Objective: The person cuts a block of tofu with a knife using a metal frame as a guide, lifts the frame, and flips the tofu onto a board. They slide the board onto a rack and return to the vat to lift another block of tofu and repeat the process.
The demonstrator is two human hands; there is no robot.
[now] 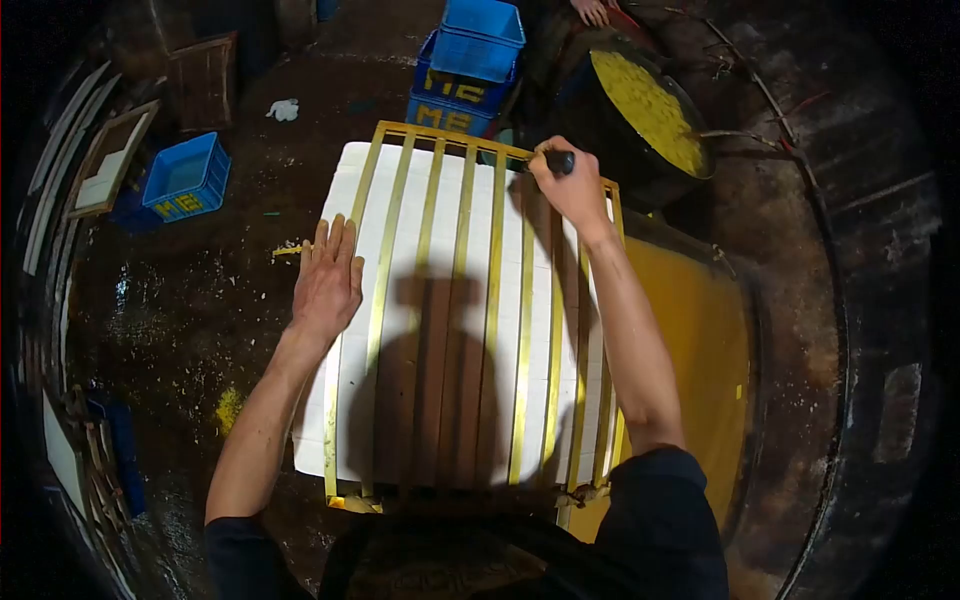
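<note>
A wide white slab [345,400], which looks like tofu with faint cross lines, lies before me. Over it rests a yellow slatted frame [437,190], its long strips running away from me. My left hand [330,278] is spread flat on the slab's left edge, beside the outermost strip, holding nothing. At the far right end of the frame, my right hand [572,185] is closed around what appears to be a knife [560,161] with a black handle; its blade cannot be made out. My shadow darkens the middle of the slab.
Blue crates [478,45] are stacked beyond the frame, and another blue crate [188,175] sits at left. A large vat [650,110] of yellow material stands far right, near another person's hand [592,10]. A yellowish surface [690,350] lies on my right.
</note>
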